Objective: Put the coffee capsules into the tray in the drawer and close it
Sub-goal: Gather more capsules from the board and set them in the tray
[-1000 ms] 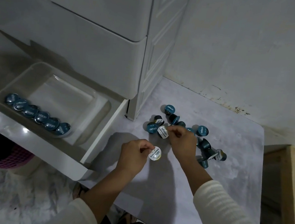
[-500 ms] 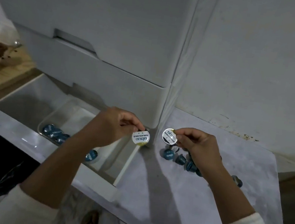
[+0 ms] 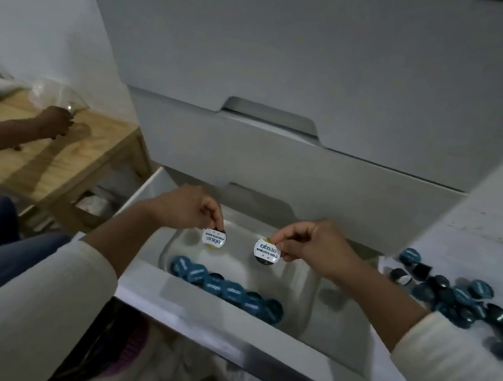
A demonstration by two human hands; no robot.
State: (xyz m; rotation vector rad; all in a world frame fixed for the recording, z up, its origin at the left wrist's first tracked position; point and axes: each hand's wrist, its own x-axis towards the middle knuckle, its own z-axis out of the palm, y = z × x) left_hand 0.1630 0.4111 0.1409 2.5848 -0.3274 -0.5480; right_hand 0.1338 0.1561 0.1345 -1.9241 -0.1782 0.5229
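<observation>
Moved: both hands are over the open drawer now, half a sec ago they hung beside it by the loose pile.
Left hand: pinching a white-lid capsule by its top edge, above the tray.
Right hand: pinching another white-lid capsule, same height, well apart from the first.
Tray: blue capsules lined along the near wall, bare room behind them.
Counter: loose capsules just right of the drawer edge.

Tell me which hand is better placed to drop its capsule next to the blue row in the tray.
Left hand, probably: its white-lidded capsule hangs nearer the blue row in the tray.
</observation>
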